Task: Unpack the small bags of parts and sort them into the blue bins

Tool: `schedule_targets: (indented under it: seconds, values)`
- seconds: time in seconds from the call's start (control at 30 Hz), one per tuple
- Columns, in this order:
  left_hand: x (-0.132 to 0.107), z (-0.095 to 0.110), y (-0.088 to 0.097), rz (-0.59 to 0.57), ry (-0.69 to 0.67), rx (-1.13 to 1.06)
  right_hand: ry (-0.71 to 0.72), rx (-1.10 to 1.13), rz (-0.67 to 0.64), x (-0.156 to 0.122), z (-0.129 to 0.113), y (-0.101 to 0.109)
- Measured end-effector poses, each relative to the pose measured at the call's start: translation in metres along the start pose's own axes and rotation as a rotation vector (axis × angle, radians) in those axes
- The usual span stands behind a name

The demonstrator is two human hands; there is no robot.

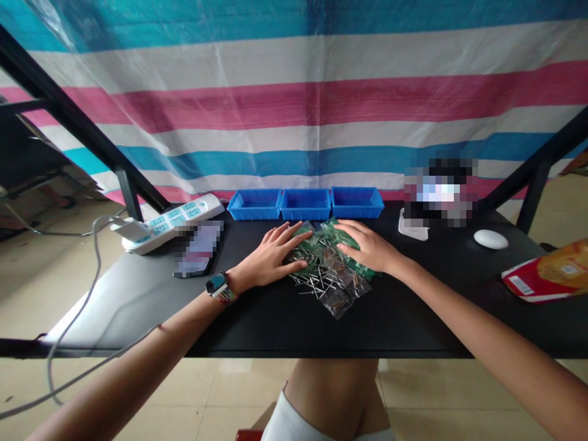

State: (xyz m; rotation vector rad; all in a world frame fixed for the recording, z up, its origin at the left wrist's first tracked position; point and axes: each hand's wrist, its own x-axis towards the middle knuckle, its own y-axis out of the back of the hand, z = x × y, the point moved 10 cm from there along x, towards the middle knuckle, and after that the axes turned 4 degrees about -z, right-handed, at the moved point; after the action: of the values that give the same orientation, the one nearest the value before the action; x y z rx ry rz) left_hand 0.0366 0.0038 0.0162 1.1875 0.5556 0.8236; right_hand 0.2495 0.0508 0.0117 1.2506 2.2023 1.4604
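A heap of small parts (327,269) lies mid-table: green circuit boards, loose metal pins and small clear bags. My left hand (272,257) rests flat on the heap's left side, fingers spread, with a watch on the wrist. My right hand (365,246) lies palm down on the heap's right side, fingers stretched toward the left. Neither hand grips anything that I can see. Three blue bins (305,204) stand in a row just behind the heap.
On the black table (257,318) lie a white power strip (169,222) at the back left, a phone (198,250) beside it, a white mouse (490,239) and a red-yellow packet (546,272) at the right. A striped tarp hangs behind.
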Motion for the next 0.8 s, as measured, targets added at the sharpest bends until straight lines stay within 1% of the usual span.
schedule_targets:
  seconds: [0.1, 0.3, 0.47, 0.57, 0.67, 0.73, 0.8]
  values:
    - [0.001, 0.009, -0.006, 0.012, -0.015, 0.019, 0.053, 0.026, 0.001, 0.0, -0.009, -0.002]
    - [-0.001, 0.026, -0.01, 0.097, -0.006, 0.001, 0.132, 0.034, 0.011, 0.0, -0.019, -0.002]
    - [-0.001, 0.03, -0.009, 0.129, 0.034, -0.086, 0.193, 0.008, 0.069, 0.006, -0.024, 0.004]
    - [0.003, 0.029, -0.001, 0.154, 0.047, -0.182, 0.215, -0.041, 0.119, 0.01, -0.027, 0.009]
    - [0.007, 0.024, 0.014, 0.201, 0.054, -0.294, 0.195, -0.057, 0.218, 0.009, -0.024, 0.021]
    - [0.009, 0.017, 0.028, 0.271, 0.074, -0.343, 0.173, -0.009, 0.298, 0.008, -0.019, 0.033]
    - [0.011, 0.006, 0.041, 0.365, 0.099, -0.348, 0.144, 0.028, 0.38, 0.008, -0.011, 0.046]
